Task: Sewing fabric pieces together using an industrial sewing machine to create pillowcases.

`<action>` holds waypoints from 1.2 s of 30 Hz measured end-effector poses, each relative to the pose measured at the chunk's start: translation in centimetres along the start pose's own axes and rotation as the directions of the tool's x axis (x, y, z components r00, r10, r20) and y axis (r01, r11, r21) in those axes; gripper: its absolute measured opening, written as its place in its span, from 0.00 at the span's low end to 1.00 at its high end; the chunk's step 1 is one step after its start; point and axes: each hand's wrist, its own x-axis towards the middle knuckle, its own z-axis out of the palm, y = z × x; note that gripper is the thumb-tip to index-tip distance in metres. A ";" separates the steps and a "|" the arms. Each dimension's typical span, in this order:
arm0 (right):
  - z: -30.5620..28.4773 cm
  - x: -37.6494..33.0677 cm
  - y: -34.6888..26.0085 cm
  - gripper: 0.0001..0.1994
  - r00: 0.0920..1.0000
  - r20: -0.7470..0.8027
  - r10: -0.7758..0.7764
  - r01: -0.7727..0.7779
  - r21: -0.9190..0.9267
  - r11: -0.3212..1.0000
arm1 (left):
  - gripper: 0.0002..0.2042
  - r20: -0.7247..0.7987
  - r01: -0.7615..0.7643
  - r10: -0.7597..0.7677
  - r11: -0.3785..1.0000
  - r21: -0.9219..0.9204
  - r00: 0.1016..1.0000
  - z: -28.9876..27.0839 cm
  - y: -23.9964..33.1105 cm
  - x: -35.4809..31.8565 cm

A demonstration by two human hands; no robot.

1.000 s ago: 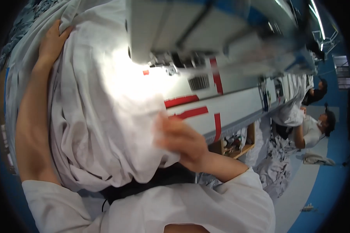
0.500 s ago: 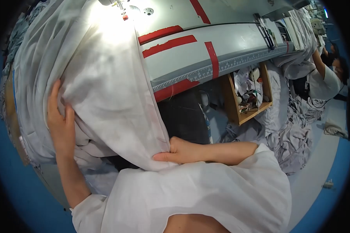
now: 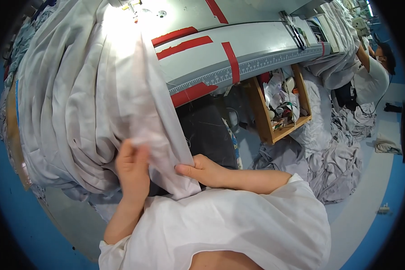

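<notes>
A wide length of pale white fabric (image 3: 87, 112) runs in folds from under the lit sewing machine needle area (image 3: 136, 17) toward my body. My right hand (image 3: 204, 171) is closed on the fabric's right edge, thumb on top, close to my shirt. To its left, my left hand (image 3: 132, 168) is at the fabric's folds, its fingers smeared by motion. Whether those fingers grip the cloth cannot be made out. Between the hands and the needle area, a narrow folded strip of the cloth lies along the right border.
Right of the fabric is the machine table with red tape (image 3: 231, 63) and a ruler strip (image 3: 270, 57). Scissors (image 3: 294, 33) lie at its far end. Below hangs an open wooden drawer (image 3: 279, 135) of odds and ends. Crumpled cloth (image 3: 335, 166) and another person (image 3: 369, 81) are farther right.
My left hand has moved right, toward my right hand, and the spread fabric has gathered into folds. My right hand keeps its hold on the edge. The view has shifted slightly.
</notes>
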 end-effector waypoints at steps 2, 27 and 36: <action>-1.0 -0.3 0.8 0.19 1.000 0.000 -0.030 0.030 -0.172 0.985 | 0.03 -0.065 -0.095 0.099 0.993 0.064 0.993 -1.3 1.9 -0.4; -6.2 4.1 -6.7 0.10 0.490 0.690 -0.533 0.746 -0.648 -0.153 | 0.20 0.134 -0.391 0.564 0.364 0.846 0.815 -1.5 8.7 11.1; -6.0 4.9 -8.1 0.09 0.497 0.694 -0.522 0.758 -0.639 -0.128 | 0.28 0.100 -0.089 0.637 -0.049 0.995 0.764 -14.2 7.1 25.6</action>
